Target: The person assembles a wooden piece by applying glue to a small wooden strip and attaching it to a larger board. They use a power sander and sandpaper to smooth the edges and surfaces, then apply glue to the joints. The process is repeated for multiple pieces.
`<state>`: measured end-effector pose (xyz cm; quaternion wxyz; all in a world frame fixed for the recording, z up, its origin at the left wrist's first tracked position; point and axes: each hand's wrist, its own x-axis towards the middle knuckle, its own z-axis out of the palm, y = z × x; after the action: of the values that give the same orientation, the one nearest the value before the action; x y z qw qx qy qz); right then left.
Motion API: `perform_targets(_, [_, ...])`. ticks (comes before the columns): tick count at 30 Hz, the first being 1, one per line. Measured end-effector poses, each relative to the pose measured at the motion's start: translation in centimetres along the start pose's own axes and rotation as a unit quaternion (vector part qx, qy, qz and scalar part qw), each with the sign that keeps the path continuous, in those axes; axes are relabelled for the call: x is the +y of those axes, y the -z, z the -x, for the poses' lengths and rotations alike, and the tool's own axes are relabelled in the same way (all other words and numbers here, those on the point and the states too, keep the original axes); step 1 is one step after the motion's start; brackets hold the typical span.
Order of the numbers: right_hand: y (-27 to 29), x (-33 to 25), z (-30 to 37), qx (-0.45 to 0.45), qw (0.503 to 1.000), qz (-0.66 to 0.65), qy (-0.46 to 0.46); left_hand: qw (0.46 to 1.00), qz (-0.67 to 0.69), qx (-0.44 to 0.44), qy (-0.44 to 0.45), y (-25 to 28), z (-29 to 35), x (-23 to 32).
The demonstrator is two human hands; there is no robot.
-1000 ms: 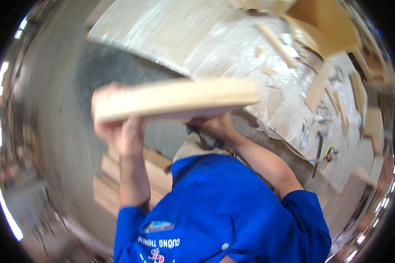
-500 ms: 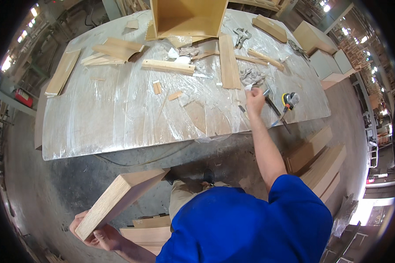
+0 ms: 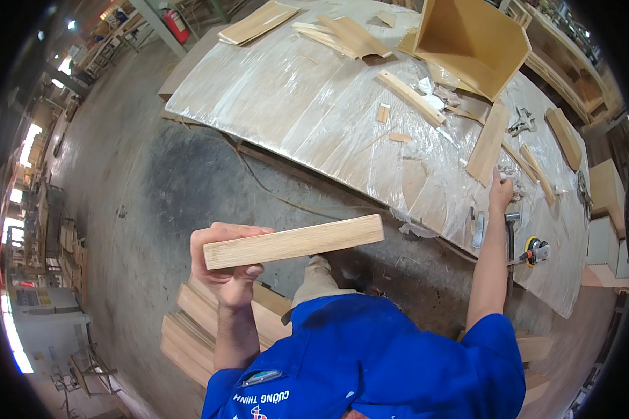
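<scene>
My left hand (image 3: 229,269) grips one end of a thick wooden board (image 3: 293,241), fingers along one side and thumb on the other. The board is held up above the floor, its narrow edge facing up. My right hand (image 3: 501,192) reaches over the table (image 3: 314,105), with its fingers closed. Whatever they hold, if anything, is hidden. It is close to the end of a flat wooden strip (image 3: 488,145) and beside a crumpled grey rag (image 3: 516,183). A dark-handled hammer (image 3: 511,222) and a sander with a yellow disc (image 3: 535,251) lie nearer the table's edge.
An open wooden box (image 3: 472,45) stands at the back of the plastic-covered table. Wooden offcuts (image 3: 412,98) and a metal clamp (image 3: 521,121) lie about. Stacked boards (image 3: 189,335) sit on the floor by my left arm. A hose (image 3: 248,167) trails along the floor.
The view has turned left. My left hand has raised the board and turned it to lie crosswise before me. My right hand stays over the table near the rag, its fingers closed.
</scene>
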<state>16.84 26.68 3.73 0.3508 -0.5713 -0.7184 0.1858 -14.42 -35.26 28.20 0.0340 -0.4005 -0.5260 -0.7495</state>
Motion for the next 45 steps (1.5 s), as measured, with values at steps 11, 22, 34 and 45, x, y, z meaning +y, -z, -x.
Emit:
perform_targets(11, [22.7,-31.8,17.2,-0.316,0.885,-0.255,0.227,0.996,-0.01,-0.09,-0.027,-8.9,3.5,0.3])
perform_targets(22, [31.5,-34.2,20.4,-0.344,0.863,-0.127,0.348,0.975,-0.081,-0.183,-0.098,-13.7,4.0,0.3])
perform_targets(34, [34.2,-30.7,21.8,-0.31,0.89,-0.193,0.274,0.959,-0.091,-0.225,-0.148,-17.5,5.3,-1.3])
perform_targets(45, [34.7,-29.7,22.7,-0.304,0.901,-0.175,0.256,0.953,-0.048,-0.247,-0.166,-18.9,6.4,-2.0])
